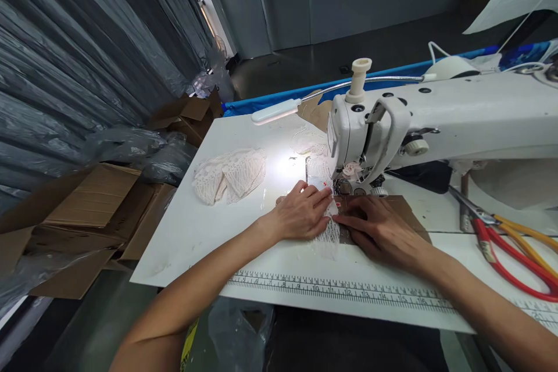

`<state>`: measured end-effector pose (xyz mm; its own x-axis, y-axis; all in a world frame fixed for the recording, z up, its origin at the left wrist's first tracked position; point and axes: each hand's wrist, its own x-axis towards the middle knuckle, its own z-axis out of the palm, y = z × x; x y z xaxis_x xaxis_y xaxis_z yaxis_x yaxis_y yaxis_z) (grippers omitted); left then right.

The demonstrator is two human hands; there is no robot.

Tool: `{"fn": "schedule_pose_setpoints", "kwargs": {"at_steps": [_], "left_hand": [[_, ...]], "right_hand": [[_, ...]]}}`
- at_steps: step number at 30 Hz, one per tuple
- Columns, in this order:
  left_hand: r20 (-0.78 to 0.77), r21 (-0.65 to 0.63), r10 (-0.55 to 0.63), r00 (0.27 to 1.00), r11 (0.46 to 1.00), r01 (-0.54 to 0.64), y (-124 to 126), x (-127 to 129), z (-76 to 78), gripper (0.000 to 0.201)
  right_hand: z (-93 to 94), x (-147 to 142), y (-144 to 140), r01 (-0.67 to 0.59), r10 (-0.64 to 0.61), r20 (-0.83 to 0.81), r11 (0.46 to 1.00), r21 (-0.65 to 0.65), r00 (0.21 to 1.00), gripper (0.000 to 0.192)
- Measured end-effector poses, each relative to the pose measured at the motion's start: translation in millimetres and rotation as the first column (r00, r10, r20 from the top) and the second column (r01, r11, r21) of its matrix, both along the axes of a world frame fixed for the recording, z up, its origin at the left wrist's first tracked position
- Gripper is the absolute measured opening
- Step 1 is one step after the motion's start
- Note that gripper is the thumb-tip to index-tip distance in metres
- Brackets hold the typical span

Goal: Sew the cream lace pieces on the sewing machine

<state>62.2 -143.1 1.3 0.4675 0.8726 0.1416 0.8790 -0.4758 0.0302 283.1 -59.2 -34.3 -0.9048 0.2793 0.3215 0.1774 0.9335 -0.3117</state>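
A strip of white lace (330, 231) lies on the table under the needle area of a white sewing machine (453, 110). My left hand (300, 212) rests on the lace's left side, fingers stretched forward and lying flat near the presser foot. At the lace's right edge, my right hand (378, 229) has its fingertips closed in a pinch on the edge; some of its fingers are hidden. A brown board (399, 212) extends under the right hand and beside the lace. More white lace (231, 175) lies bunched on the table to the left.
A lamp (276, 111) on a bendable neck lights the table (174, 244). Red-handled scissors (514, 261) and yellow-handled ones (523, 235) lie at the right. A printed ruler (314, 289) runs along the front edge. Open cardboard boxes (93, 195) stand left of the table.
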Motion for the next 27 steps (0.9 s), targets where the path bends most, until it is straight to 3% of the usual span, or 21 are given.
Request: {"fn": "schedule_pose_setpoints", "kwargs": {"at_steps": [6,12,19,27], "left_hand": [[0.071,-0.019,0.052,0.996,0.999,-0.051,12.6,-0.1,-0.7,0.038],[0.110,-0.010,0.062,0.992,0.998,-0.062,8.3,-1.4,-11.2,0.040],[0.095,0.016,0.076,0.993,0.997,-0.078,7.7,-2.4,-12.2,0.038],[0.293,-0.038,0.128,0.947,0.992,-0.123,8.4,-4.9,-20.9,0.042]], "right_hand": [[0.5,-1.3,4.4,0.046,-0.046,0.000,0.999,0.005,0.999,0.040],[-3.3,-1.5,4.3,0.053,-0.053,0.014,0.998,0.016,0.999,0.037],[-6.7,-0.8,3.5,0.080,-0.081,0.039,0.996,0.041,0.996,0.037],[-5.2,-0.4,-0.1,0.107,-0.107,0.024,0.994,-0.006,0.994,0.040]]}}
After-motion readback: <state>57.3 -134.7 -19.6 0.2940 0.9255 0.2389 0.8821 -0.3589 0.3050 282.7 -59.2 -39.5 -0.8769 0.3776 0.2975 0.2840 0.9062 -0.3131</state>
